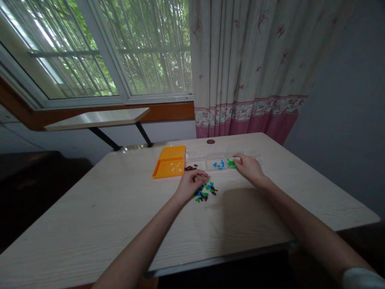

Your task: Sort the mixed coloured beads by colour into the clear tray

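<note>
A small pile of mixed green, blue, brown and pale plastic pieces (205, 192) lies on the table. My left hand (191, 184) is at the pile's upper left edge, its thumb and fingers drawn together in a pinch; anything between the fingertips is too small to make out. Over the right part of a clear compartment tray (207, 164) is my right hand (249, 167), index finger and thumb apart beside the green pieces (231, 163). Blue pieces (219, 164) lie in the compartment to the left. Brown pieces (190, 167) sit farther left, partly behind my left hand.
An orange two-part tray (169, 161) with several white pieces (177, 167) stands left of the clear tray. The pale wooden table (120, 212) has a round cable hole (211, 141) at the back. A raised shelf (99, 117) stands at the back left, below a window; a curtain (240, 72) hangs behind.
</note>
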`<move>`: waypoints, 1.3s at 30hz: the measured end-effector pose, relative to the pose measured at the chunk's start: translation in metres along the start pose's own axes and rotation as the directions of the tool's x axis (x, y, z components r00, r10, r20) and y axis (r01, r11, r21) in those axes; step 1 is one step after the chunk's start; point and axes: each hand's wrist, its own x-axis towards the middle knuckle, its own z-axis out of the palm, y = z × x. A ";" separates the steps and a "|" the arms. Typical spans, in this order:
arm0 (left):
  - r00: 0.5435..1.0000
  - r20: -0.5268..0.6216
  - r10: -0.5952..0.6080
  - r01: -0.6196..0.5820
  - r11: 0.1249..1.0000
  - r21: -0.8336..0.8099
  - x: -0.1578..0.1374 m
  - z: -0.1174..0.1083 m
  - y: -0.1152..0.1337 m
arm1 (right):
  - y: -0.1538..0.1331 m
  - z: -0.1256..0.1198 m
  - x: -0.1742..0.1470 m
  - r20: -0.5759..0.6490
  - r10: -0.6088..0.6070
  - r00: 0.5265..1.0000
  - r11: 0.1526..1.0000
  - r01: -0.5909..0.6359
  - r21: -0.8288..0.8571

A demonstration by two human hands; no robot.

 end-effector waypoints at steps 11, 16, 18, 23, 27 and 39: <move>0.994 0.004 -0.111 0.107 0.947 -0.303 0.004 0.004 -0.006 | -0.072 0.012 -0.039 0.050 -0.390 0.920 0.879 0.355 0.318; 0.990 0.116 -0.078 0.118 0.916 -0.384 0.003 0.007 -0.005 | -0.075 0.015 -0.045 0.005 -0.373 0.928 0.882 0.353 0.311; 0.989 0.130 -0.068 0.115 0.912 -0.395 0.003 0.007 -0.006 | -0.073 0.016 -0.044 0.016 -0.383 0.923 0.876 0.358 0.323; 0.984 0.147 -0.097 0.152 0.889 -0.433 0.003 0.006 -0.008 | -0.071 0.015 -0.042 0.023 -0.433 0.901 0.845 0.397 0.360; 0.982 0.135 -0.134 0.182 0.870 -0.459 0.002 0.006 -0.004 | -0.071 0.012 -0.041 0.024 -0.435 0.900 0.834 0.393 0.388; 0.995 0.094 -0.035 0.052 0.981 -0.185 0.000 0.004 -0.004 | -0.071 0.011 -0.039 -0.076 -0.378 0.923 0.847 0.378 0.374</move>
